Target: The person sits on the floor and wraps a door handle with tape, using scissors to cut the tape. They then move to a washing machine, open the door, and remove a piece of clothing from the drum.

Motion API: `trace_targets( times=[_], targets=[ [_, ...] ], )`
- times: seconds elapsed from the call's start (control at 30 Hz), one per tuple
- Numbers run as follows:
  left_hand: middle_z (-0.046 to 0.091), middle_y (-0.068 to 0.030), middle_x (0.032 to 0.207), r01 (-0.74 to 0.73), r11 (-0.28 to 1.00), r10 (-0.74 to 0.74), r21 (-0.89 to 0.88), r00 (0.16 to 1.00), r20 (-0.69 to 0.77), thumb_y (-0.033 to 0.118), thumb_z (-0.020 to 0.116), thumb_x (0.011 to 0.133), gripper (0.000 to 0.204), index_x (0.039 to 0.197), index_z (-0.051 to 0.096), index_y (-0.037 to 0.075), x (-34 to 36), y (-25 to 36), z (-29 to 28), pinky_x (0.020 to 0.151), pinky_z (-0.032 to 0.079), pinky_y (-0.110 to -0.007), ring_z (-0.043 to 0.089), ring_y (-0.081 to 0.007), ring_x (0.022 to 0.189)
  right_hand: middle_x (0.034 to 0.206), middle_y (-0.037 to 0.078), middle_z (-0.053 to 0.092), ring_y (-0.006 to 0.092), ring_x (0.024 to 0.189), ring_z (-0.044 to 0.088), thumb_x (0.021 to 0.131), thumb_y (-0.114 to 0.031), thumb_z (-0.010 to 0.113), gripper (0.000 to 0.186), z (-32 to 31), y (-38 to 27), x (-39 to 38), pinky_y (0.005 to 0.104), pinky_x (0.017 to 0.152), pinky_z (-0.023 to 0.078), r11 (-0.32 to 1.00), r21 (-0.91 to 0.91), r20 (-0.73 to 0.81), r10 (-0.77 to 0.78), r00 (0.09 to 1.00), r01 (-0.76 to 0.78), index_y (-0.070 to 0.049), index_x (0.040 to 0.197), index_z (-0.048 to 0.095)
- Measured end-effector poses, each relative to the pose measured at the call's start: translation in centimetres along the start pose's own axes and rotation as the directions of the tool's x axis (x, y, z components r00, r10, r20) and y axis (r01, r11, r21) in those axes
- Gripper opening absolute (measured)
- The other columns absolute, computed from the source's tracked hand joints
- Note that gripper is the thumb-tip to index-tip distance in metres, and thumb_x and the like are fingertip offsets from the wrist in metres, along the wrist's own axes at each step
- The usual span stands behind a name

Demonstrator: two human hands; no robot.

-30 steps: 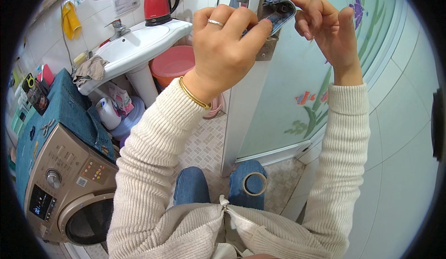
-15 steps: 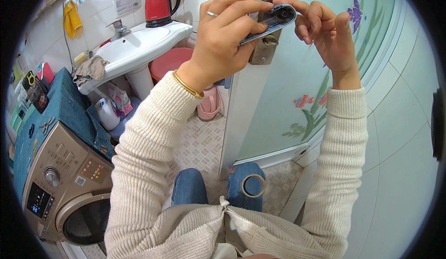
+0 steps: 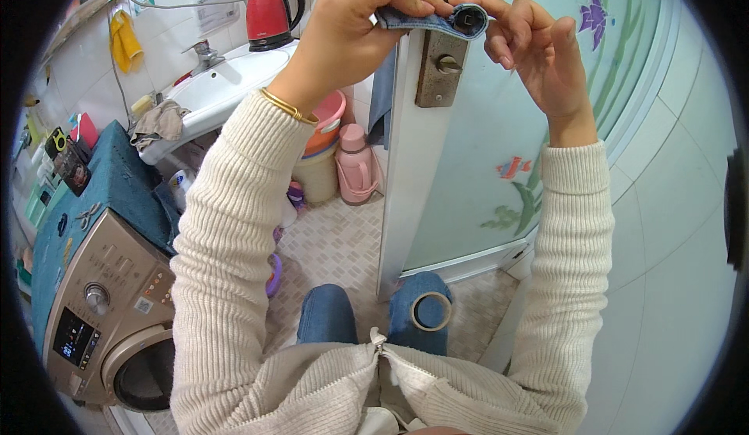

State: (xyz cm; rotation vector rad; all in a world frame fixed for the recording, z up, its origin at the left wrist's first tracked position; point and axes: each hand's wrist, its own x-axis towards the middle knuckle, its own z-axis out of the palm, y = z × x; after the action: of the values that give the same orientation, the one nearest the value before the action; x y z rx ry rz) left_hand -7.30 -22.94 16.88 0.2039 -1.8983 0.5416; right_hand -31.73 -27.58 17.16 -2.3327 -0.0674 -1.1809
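Observation:
My left hand (image 3: 363, 21) is closed on a looped denim strip (image 3: 413, 21) at the top of the view; its rounded right end shows a dark opening with something small inside. My right hand (image 3: 538, 60) has its fingers apart and bent, the index finger at that rounded end, its tip partly hidden. Just below the denim is a metal lock plate (image 3: 434, 84) with a turn knob (image 3: 449, 64), on the white edge of a door (image 3: 402, 166). A beige ring (image 3: 431, 327), like a tape roll, rests on my right knee.
To the left are a sink (image 3: 234, 72), red kettle (image 3: 265, 21), cloth-covered washing machine (image 3: 109, 279) and wire (image 3: 195, 6). Buckets (image 3: 316, 177) and a pink thermos (image 3: 355, 166) stand behind my left forearm. Frosted glass (image 3: 476, 201) with fish decals and a tiled wall (image 3: 671, 224) lie right.
My left hand has moved up and left; the denim lies flatter, its rounded opening turned toward me. More of the lock knob and the items on the floor show. My right hand shifted slightly left.

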Motion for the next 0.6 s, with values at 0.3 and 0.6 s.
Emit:
trace_targets(
  times=[0.3,0.6],
  targets=[
    [0.069,-0.0065,0.080,0.037,0.963,-0.029,0.268,0.999,-0.032,-0.006,0.068,0.073,0.018,0.075,0.056,0.006,1.4,1.6,0.3,0.078,0.038,-0.033,0.059,-0.0200,0.072,0.132,0.027,0.053,0.0064,0.061,0.034,0.094,-0.068,0.032,0.056,0.9,0.3,-0.3,0.0198,0.061,0.035,0.999,0.012,-0.061,-0.041,0.997,0.041,-0.016,0.072,0.039],
    [0.064,-0.0075,0.082,0.365,0.921,-0.388,-0.135,0.854,-0.347,-0.008,0.064,0.076,0.013,0.082,0.059,0.002,-0.4,2.1,4.4,0.080,0.044,-0.032,0.059,-0.0225,0.081,0.130,0.025,0.055,0.0066,0.061,0.034,0.098,-0.056,0.035,0.048,2.2,0.8,-0.5,0.0196,0.061,0.035,0.998,0.037,-0.165,-0.034,0.986,0.041,-0.016,0.072,0.037]
  ],
)
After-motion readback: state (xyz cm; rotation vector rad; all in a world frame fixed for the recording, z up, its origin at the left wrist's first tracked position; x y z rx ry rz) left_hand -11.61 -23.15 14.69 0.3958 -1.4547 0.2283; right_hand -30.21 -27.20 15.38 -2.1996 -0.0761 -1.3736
